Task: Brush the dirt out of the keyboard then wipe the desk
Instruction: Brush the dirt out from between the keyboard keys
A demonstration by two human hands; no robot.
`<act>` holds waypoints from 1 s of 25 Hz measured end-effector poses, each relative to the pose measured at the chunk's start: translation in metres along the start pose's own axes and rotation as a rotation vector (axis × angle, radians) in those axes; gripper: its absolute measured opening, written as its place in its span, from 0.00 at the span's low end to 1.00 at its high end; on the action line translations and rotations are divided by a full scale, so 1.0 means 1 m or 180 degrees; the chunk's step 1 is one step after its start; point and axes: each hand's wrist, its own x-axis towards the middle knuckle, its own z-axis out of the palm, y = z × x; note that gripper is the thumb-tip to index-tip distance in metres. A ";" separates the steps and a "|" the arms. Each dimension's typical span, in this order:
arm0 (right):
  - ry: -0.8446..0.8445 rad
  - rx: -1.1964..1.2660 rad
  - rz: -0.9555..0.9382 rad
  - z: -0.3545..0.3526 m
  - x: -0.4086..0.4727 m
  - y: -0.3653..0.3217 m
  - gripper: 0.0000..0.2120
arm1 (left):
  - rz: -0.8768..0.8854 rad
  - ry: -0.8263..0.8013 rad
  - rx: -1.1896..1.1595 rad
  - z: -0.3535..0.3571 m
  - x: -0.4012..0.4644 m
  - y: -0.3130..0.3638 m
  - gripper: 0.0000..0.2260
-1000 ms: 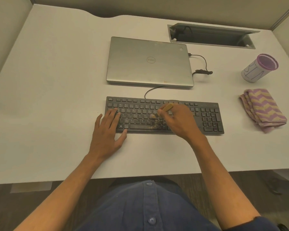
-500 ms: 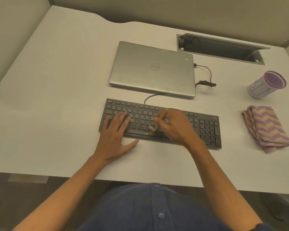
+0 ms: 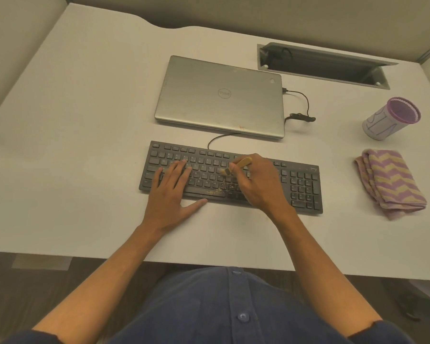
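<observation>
A black keyboard lies across the middle of the white desk. Brown dirt is scattered on its lower keys near the space bar. My right hand is over the keyboard's middle, shut on a small wooden-handled brush whose bristle end points down-left at the keys. My left hand lies flat on the keyboard's left half, fingers spread, thumb on the desk in front. A folded purple-and-yellow zigzag cloth lies to the right of the keyboard.
A shut silver laptop sits behind the keyboard with a cable at its right side. A purple-rimmed cup stands at the right. A cable slot opens at the back. Partition walls enclose the desk.
My right hand has drawn the brush up from the lower keys toward the middle rows. The left hand's thumb has spread out along the front edge. The camera has shifted.
</observation>
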 end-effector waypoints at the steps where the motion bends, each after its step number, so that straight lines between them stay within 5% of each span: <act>1: -0.0080 -0.0072 0.0041 0.001 0.000 0.003 0.12 | 0.0005 0.0004 -0.0013 0.000 0.000 0.000 0.38; 25: -0.0004 -0.0106 -0.0194 -0.009 -0.016 0.012 0.12 | -0.0070 -0.0003 -0.0032 -0.001 -0.001 0.003 0.39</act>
